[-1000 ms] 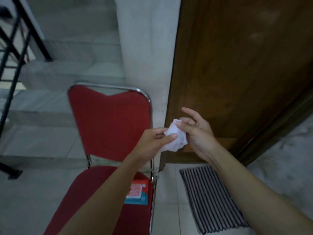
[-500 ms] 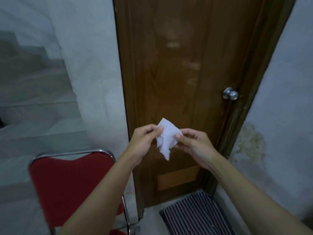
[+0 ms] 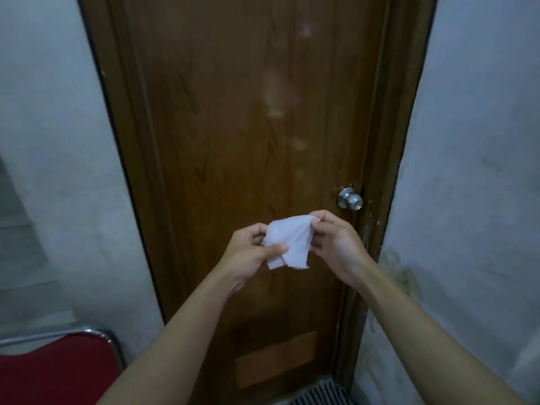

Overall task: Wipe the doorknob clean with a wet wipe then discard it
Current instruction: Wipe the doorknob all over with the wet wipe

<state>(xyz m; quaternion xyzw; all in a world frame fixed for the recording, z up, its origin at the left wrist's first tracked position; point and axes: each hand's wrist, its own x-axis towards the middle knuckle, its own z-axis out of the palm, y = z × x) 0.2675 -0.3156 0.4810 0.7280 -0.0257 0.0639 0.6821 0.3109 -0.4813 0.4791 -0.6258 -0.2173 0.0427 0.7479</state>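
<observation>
Head view: left hand (image 3: pixel 248 252) and right hand (image 3: pixel 336 244) fingers pinch wet wipe (image 3: pixel 287 244) below doorknob (image 3: pixel 350 199).

Head view, facing door (image 3: pixel 248 141) closely

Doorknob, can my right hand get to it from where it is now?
Probably yes. The right hand sits just below the doorknob with nothing between them, though its grip is on the wet wipe.

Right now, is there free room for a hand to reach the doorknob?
Yes. Bare door lies left of and above the doorknob. Right of it the frame crowds close. Below it, the right hand and left hand hold the wipe.
</observation>
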